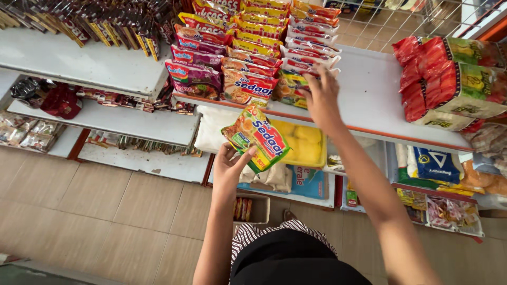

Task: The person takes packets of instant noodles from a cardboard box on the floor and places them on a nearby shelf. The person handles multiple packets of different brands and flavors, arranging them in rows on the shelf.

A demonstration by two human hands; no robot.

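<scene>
Noodle packet (257, 138), green-yellow, clamped in left hand (228, 168) fingers.
R hand (322, 97) fingers spread on shelf (369, 100) packets (293, 87), just beyond them.

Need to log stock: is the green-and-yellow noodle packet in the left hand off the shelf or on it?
Off the shelf: the left hand holds the noodle packet in the air, below the shelf edge.

Bare shelf (369, 100) lies open between the noodle stacks (253, 47) and the red packs (449, 79); stacks crowd its left end.

Bright even daylight, edge distortion
</scene>
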